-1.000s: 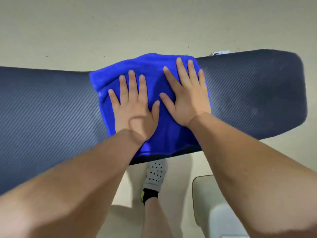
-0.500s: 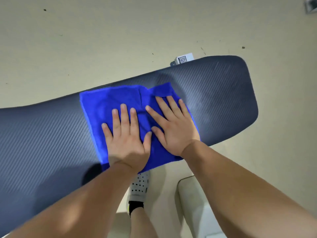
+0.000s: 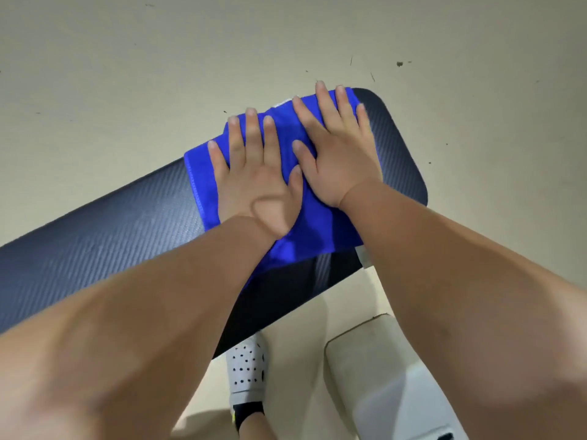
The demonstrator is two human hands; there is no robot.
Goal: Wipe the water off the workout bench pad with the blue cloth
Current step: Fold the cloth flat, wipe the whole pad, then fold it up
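The floor (image 3: 158,74) is pale and bare, with a few dark specks beyond the hands. Across it runs the bench pad (image 3: 95,236), dark and finely ribbed, its long run extending away past the left hand and its rounded end lying just beyond the right hand's little finger. No standing water can be made out on the exposed pad; sheen there may be light only.

The blue cloth (image 3: 317,230) lies flat on the pad near that rounded end, directly under both palms. Its far edge sits at or slightly over the pad's far edge beneath the fingertips.

The left hand (image 3: 254,182) and the right hand (image 3: 340,154) press down side by side, fingers spread and extended — neither hand closes around the cloth; it is held by palm pressure alone.

A perforated shoe (image 3: 246,373) stands on the floor nearside of the wrists.

Risks: with pressure only, the cloth may bunch or slip under the palms and skip wet patches — or slide off the pad's end.
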